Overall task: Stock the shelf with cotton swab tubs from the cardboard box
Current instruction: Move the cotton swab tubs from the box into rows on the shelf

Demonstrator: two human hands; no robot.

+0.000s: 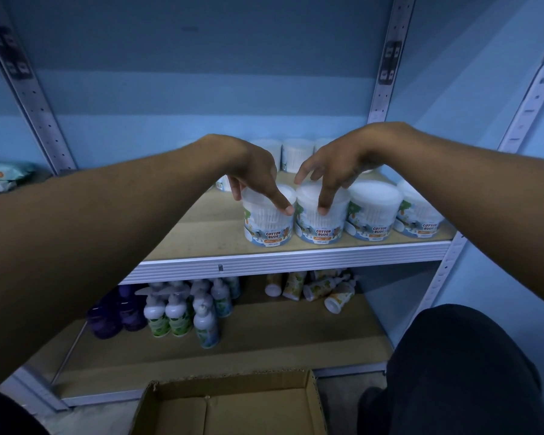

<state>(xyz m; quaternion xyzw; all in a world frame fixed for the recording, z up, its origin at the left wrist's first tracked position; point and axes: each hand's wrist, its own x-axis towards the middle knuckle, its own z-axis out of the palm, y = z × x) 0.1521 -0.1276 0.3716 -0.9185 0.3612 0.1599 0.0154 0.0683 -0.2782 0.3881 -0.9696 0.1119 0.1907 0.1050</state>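
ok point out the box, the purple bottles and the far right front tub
box (311, 400): head view, right wall's rim
purple bottles (106, 321): head view, body of the front left one
far right front tub (421, 211): head view, clear side wall

2 bare forearms reach in from the lower left and right edges of the view, with no sleeves, watch or rings showing. The left hand (255, 171) and the right hand (336, 161) wear no gloves. A knee (462, 365) in dark, near-black trousers fills the lower right corner.
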